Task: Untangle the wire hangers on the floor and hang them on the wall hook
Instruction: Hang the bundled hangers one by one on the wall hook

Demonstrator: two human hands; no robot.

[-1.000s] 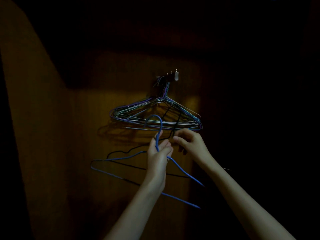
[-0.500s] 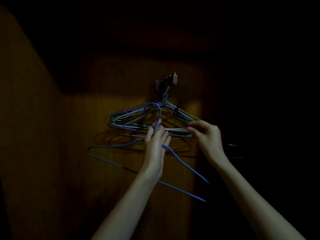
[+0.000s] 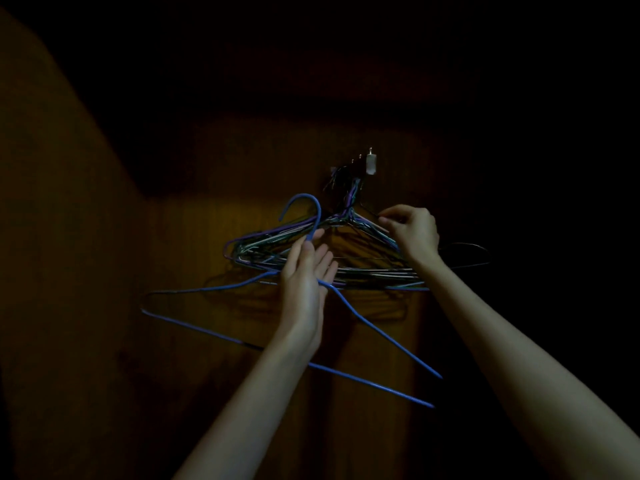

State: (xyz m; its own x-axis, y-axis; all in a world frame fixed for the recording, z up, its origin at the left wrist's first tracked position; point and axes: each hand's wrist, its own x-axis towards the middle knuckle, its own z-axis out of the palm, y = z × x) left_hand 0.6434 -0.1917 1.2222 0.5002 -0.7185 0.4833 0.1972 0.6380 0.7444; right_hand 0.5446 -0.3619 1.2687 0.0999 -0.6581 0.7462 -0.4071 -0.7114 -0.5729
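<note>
Pretty dark in here. The left hand has its fingers closed round the neck of a blue hanger, its crook up beside the bunch already on the wall hook. The right hand pinches the bunch's right shoulder; a black hanger pokes out behind that wrist.

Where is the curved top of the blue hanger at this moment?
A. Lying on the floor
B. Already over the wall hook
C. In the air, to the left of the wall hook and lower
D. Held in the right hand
C: the blue hanger, held by the left hand, has its curved top free in the air, left of and below the wall hook.
</note>
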